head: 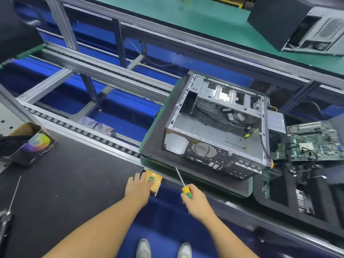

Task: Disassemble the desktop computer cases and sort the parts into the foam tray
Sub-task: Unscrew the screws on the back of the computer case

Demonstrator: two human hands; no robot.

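Green button [151, 179] is best pressed squarely by the left hand [138, 186], fingers straight; the screwdriver [186, 192], gripped in the right hand [195, 201], is kept clear of the computer case [214, 131].

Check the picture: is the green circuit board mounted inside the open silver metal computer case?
No: the green circuit board lies outside the open silver metal computer case, to its right.

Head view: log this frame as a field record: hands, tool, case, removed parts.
computer case: side open, board bay bare, cables inside
left hand: flat on the yellow button box, fingers at its green button
right hand: grips the screwdriver handle, tip toward the case
motherboard: out, lying right of the case
foam tray: near right, parts in compartments
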